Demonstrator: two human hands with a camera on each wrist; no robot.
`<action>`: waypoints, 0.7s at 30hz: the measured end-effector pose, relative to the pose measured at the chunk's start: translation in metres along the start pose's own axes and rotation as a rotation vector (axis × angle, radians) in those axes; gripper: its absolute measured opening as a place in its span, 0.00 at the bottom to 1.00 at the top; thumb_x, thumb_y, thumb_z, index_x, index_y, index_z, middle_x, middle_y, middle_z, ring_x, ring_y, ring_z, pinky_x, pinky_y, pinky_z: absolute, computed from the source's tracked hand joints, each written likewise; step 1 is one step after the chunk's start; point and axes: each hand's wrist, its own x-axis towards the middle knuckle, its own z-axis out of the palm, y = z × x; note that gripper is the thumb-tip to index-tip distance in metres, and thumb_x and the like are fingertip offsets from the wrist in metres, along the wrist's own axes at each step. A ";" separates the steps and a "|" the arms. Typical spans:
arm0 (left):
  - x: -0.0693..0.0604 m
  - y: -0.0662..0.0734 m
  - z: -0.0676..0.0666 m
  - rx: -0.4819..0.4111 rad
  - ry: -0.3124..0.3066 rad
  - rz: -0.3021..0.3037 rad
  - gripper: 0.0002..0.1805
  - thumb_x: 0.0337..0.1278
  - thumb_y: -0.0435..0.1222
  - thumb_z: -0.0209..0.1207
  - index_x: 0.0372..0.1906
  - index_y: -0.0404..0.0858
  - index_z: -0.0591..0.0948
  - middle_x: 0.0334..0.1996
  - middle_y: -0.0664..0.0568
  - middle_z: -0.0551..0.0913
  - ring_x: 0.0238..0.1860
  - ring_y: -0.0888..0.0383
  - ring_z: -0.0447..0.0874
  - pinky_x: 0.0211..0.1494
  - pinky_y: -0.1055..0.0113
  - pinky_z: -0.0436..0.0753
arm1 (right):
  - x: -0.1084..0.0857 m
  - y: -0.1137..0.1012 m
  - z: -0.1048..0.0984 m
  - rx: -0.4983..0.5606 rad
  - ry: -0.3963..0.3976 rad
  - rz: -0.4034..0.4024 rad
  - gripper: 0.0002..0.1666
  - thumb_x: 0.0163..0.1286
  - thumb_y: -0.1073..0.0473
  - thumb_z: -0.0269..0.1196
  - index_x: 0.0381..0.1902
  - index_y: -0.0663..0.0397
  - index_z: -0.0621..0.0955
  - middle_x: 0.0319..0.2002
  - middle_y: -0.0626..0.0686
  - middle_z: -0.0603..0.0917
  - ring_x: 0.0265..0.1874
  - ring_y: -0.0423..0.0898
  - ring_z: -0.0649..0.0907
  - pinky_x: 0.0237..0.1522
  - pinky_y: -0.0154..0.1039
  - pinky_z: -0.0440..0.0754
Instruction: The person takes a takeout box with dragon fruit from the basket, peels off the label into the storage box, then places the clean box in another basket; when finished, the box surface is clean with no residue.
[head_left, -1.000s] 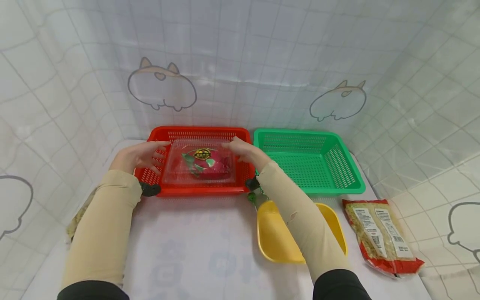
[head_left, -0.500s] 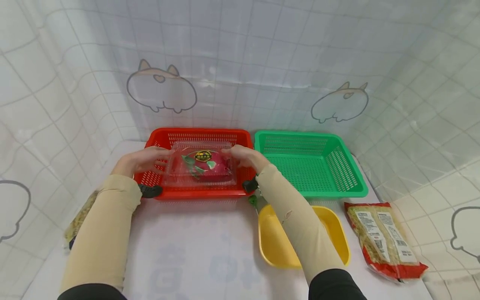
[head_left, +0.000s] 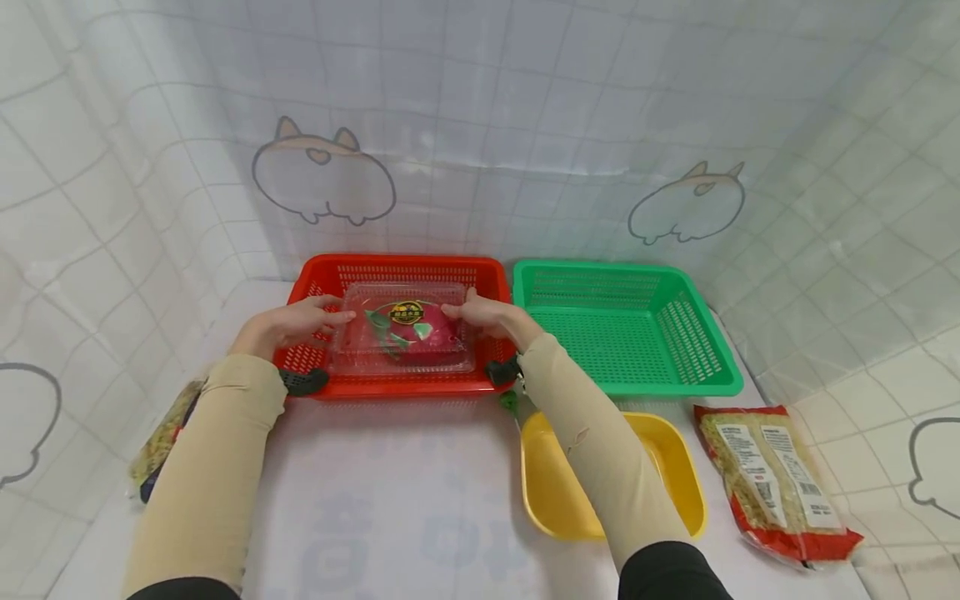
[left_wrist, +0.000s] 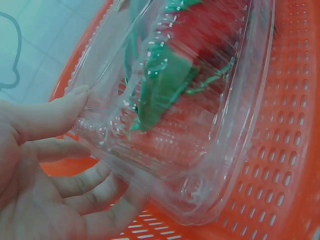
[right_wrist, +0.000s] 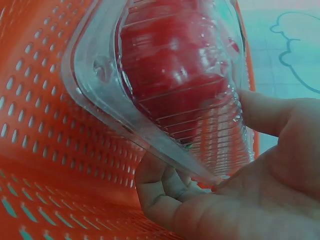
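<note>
A clear plastic clamshell box [head_left: 352,354] with a pink-red dragon fruit [head_left: 435,332] inside sits within the red basket [head_left: 405,384]; a black and yellow label [head_left: 406,312] is on its lid. My left hand [head_left: 298,322] holds the box's left end, thumb on the upper edge and fingers reaching beneath, as the left wrist view shows. At the opposite end my right hand [head_left: 491,317] grips the box, its thumb [right_wrist: 262,112] against the lid side and its fingers [right_wrist: 157,190] curled under the rim.
A green basket [head_left: 592,333] stands right of the red one. Nearer lies a yellow tray [head_left: 551,475], partly under my right forearm. Packed bags lie at the right [head_left: 776,483] and left [head_left: 165,433]. A small green-topped item [head_left: 509,401] lies before the baskets.
Both hands have closed in on the box's ends: the left has moved right until its thumb meets the edge, and the right has settled lower around its end.
</note>
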 end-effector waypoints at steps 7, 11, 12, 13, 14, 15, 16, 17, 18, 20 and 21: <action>-0.001 0.001 0.001 -0.003 0.012 0.002 0.49 0.71 0.50 0.55 0.78 0.31 0.41 0.72 0.31 0.53 0.68 0.33 0.62 0.66 0.43 0.74 | 0.000 0.002 -0.002 0.000 -0.003 -0.027 0.60 0.75 0.45 0.57 0.78 0.48 0.25 0.80 0.50 0.28 0.79 0.51 0.48 0.74 0.54 0.61; -0.001 0.001 0.002 -0.020 0.025 -0.001 0.49 0.71 0.50 0.56 0.78 0.31 0.42 0.70 0.32 0.56 0.67 0.35 0.64 0.65 0.44 0.75 | -0.001 0.002 -0.002 0.002 0.002 -0.027 0.59 0.75 0.45 0.57 0.78 0.49 0.25 0.81 0.51 0.30 0.79 0.51 0.50 0.74 0.54 0.61; -0.001 0.001 0.002 -0.023 0.025 -0.001 0.47 0.71 0.49 0.55 0.78 0.31 0.42 0.70 0.32 0.56 0.66 0.35 0.64 0.65 0.45 0.76 | -0.001 0.002 -0.002 0.001 0.002 -0.027 0.60 0.75 0.45 0.57 0.78 0.49 0.26 0.81 0.51 0.30 0.79 0.51 0.51 0.74 0.54 0.61; -0.002 0.001 0.002 -0.027 0.024 -0.002 0.46 0.72 0.49 0.54 0.78 0.31 0.42 0.70 0.32 0.57 0.66 0.35 0.64 0.64 0.45 0.76 | -0.001 0.003 -0.002 0.000 0.001 -0.026 0.59 0.75 0.45 0.57 0.78 0.49 0.26 0.81 0.51 0.31 0.78 0.52 0.51 0.74 0.54 0.61; -0.002 0.001 0.002 -0.030 0.026 -0.002 0.45 0.73 0.48 0.54 0.78 0.31 0.43 0.70 0.32 0.57 0.66 0.35 0.64 0.64 0.45 0.76 | -0.001 0.003 -0.001 -0.002 0.001 -0.027 0.59 0.75 0.45 0.57 0.78 0.48 0.26 0.81 0.51 0.32 0.78 0.52 0.51 0.74 0.54 0.61; -0.002 0.001 0.002 -0.031 0.027 0.000 0.44 0.73 0.47 0.53 0.78 0.31 0.43 0.70 0.32 0.57 0.66 0.34 0.64 0.64 0.45 0.77 | -0.001 0.003 -0.001 -0.003 0.000 -0.029 0.59 0.75 0.45 0.57 0.78 0.49 0.26 0.81 0.52 0.33 0.78 0.52 0.52 0.74 0.55 0.61; -0.003 0.001 0.002 -0.033 0.028 0.001 0.44 0.73 0.47 0.53 0.78 0.31 0.44 0.70 0.32 0.57 0.66 0.34 0.64 0.64 0.45 0.77 | -0.001 0.003 -0.001 -0.002 0.001 -0.031 0.59 0.75 0.45 0.57 0.79 0.48 0.26 0.81 0.52 0.34 0.78 0.52 0.52 0.74 0.55 0.61; -0.003 0.001 0.002 -0.038 0.026 0.003 0.44 0.73 0.47 0.54 0.78 0.31 0.44 0.70 0.32 0.56 0.66 0.34 0.64 0.64 0.45 0.76 | -0.002 0.003 -0.001 0.000 0.003 -0.032 0.59 0.75 0.45 0.57 0.79 0.48 0.27 0.81 0.53 0.36 0.78 0.53 0.53 0.74 0.55 0.61; -0.003 0.000 0.002 -0.039 0.023 0.004 0.45 0.73 0.48 0.54 0.78 0.31 0.44 0.70 0.32 0.56 0.66 0.34 0.64 0.64 0.44 0.76 | -0.002 0.003 0.000 0.002 0.005 -0.036 0.58 0.75 0.45 0.57 0.79 0.49 0.28 0.80 0.54 0.39 0.77 0.53 0.54 0.73 0.56 0.61; -0.003 -0.001 0.001 -0.038 0.015 0.013 0.45 0.73 0.48 0.54 0.78 0.30 0.44 0.70 0.31 0.56 0.67 0.33 0.64 0.65 0.43 0.75 | -0.002 0.003 0.001 0.004 0.011 -0.040 0.58 0.75 0.46 0.57 0.79 0.49 0.29 0.79 0.55 0.42 0.76 0.54 0.55 0.73 0.57 0.61; -0.003 -0.002 0.001 -0.034 0.009 0.018 0.45 0.73 0.48 0.54 0.77 0.29 0.43 0.70 0.31 0.56 0.67 0.33 0.63 0.65 0.42 0.75 | -0.003 0.003 0.001 0.003 0.013 -0.042 0.57 0.75 0.46 0.57 0.79 0.49 0.29 0.79 0.55 0.43 0.76 0.54 0.55 0.73 0.57 0.61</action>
